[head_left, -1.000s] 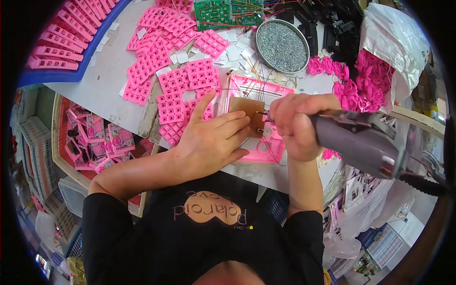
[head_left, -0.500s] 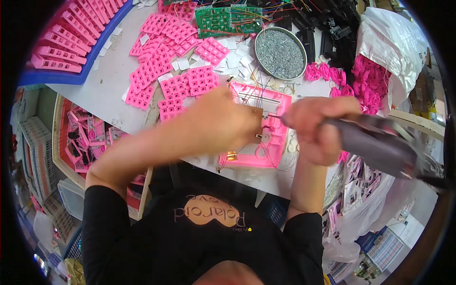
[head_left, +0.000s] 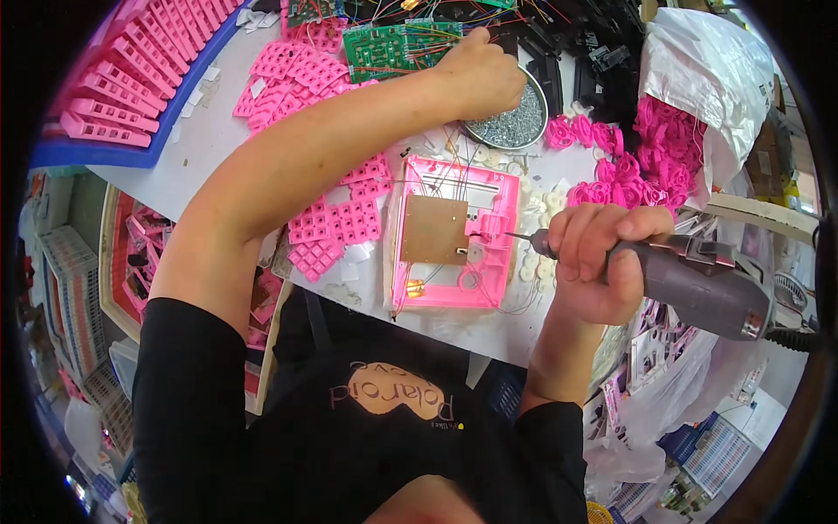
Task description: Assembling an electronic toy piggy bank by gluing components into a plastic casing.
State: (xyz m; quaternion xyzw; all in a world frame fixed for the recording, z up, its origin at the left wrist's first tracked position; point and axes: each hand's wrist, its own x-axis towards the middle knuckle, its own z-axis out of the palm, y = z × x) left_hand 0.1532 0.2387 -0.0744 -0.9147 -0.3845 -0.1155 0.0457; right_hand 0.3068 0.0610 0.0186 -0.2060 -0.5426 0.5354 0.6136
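My right hand (head_left: 607, 258) is wrapped round a grey electric screwdriver (head_left: 698, 288), its thin bit pointing left at the right side of a pink plastic housing (head_left: 493, 293). A brown circuit board (head_left: 435, 229) lies inside that housing, with thin wires running from it. My left arm reaches across the table, and my left hand (head_left: 489, 79) is over the left rim of a round metal bowl of small silvery screws (head_left: 517, 122). Its fingers are curled, their tips out of sight, so what they pinch cannot be made out.
Pink keypad pieces (head_left: 327, 227) lie left of the housing, and green circuit boards (head_left: 393, 51) with wires behind them. Black parts (head_left: 620, 52) are heaped at the back right. A white bag (head_left: 711, 70) spills pink rings (head_left: 668, 144). A blue tray (head_left: 157, 144) holds pink housings at far left.
My left hand has left the circuit board and swung up and away to the screw bowl. The screwdriver has drawn back slightly to the right, baring the board.
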